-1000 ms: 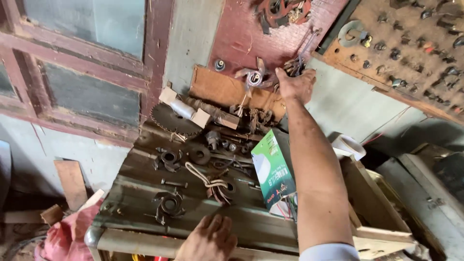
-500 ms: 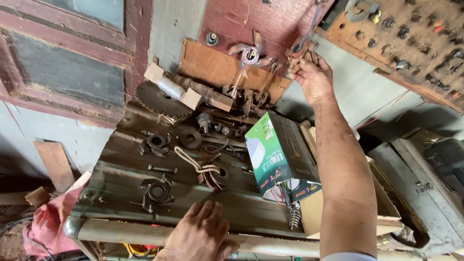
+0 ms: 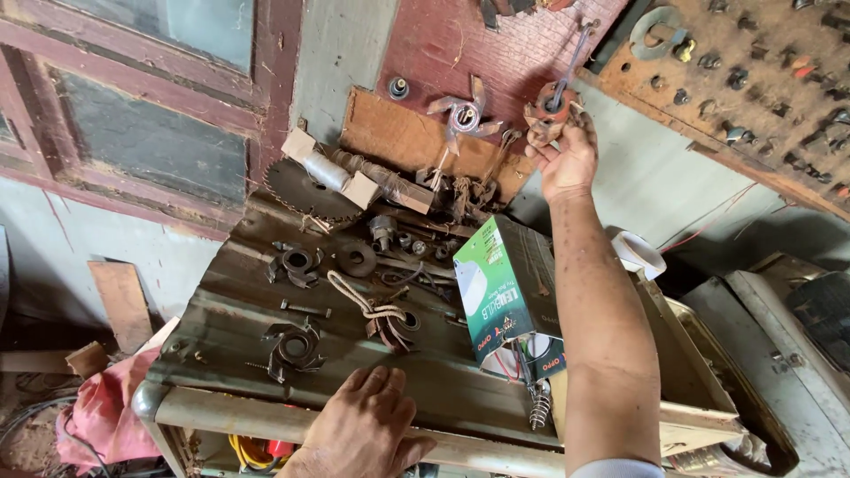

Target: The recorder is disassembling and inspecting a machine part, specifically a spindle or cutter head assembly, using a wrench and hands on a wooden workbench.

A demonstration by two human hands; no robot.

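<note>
Rusty metal cutter [image 3: 551,108], a second ago out of the right hand's [image 3: 567,159] grasp by the wall, now sits gripped in its fingers upper centre-right, while the left hand [image 3: 367,425] stays flat, grasping nothing, on the worktop [image 3: 230,310].

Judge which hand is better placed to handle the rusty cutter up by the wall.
Right. The right hand already has its grip on the rusty cutter near the wall, while the left hand lies flat on the workbench edge.
</note>
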